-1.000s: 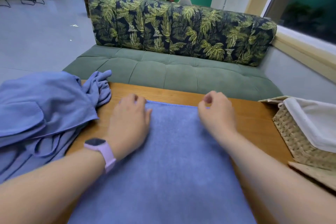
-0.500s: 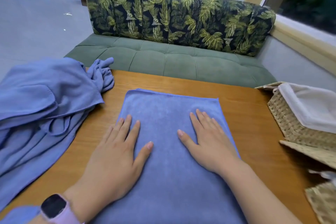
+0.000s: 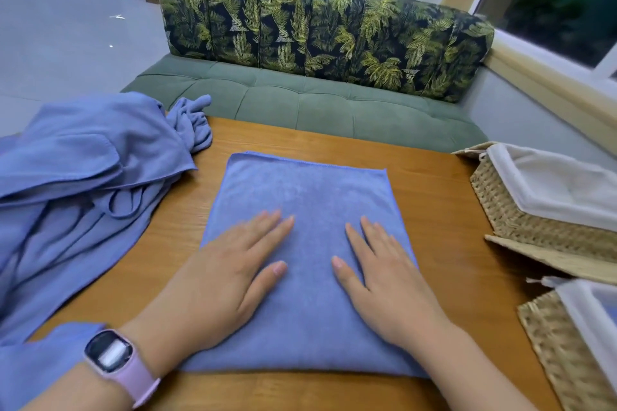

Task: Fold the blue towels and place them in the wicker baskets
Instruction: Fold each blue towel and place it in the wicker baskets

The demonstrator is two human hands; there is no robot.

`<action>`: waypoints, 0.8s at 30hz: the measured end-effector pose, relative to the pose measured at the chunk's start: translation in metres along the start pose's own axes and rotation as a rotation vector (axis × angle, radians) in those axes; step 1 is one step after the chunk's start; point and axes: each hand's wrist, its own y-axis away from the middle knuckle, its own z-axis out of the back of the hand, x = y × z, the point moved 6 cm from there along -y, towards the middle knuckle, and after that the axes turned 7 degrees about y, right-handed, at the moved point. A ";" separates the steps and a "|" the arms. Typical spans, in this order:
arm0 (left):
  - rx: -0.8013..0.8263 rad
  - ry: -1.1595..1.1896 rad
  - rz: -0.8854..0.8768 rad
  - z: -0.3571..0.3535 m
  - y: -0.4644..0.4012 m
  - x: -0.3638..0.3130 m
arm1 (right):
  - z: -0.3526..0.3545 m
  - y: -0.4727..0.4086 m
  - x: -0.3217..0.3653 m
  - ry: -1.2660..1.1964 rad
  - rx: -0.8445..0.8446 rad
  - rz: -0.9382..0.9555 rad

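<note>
Two hands — left hand (image 3: 220,280) and right hand (image 3: 390,284) — lie flat on the folded blue towel (image 3: 307,197), fingers (image 3: 267,227) straight, holding nothing. It sits mid-surface (image 3: 444,227) — unfolded towels (image 3: 76,183) left, two wicker baskets (image 3: 510,210) right.

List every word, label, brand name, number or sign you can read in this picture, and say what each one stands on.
None can be read.
smartwatch on the left wrist: the screen shows only a pale blurred glare, no legible digits.
folded blue towel, wicker basket and sofa backrest: no tag, label or lettering shows; the backrest bears only a leaf pattern.
</note>
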 end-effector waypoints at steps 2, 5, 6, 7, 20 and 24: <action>0.110 0.012 0.026 -0.006 0.011 0.000 | -0.006 0.009 -0.006 -0.011 0.005 0.016; 0.193 -0.107 0.086 -0.009 0.026 0.003 | -0.007 0.016 -0.013 -0.013 0.007 0.036; 0.206 -0.127 0.096 -0.009 0.029 0.003 | -0.006 0.020 -0.013 -0.010 0.003 0.042; 0.209 -0.138 0.103 -0.008 0.032 0.001 | -0.006 0.024 -0.012 -0.005 -0.001 0.047; 0.206 -0.161 0.066 -0.008 0.090 -0.036 | -0.005 0.083 0.004 -0.012 -0.020 0.043; 0.000 0.089 -0.055 0.015 0.108 -0.050 | 0.015 0.107 0.003 -0.251 -0.344 0.066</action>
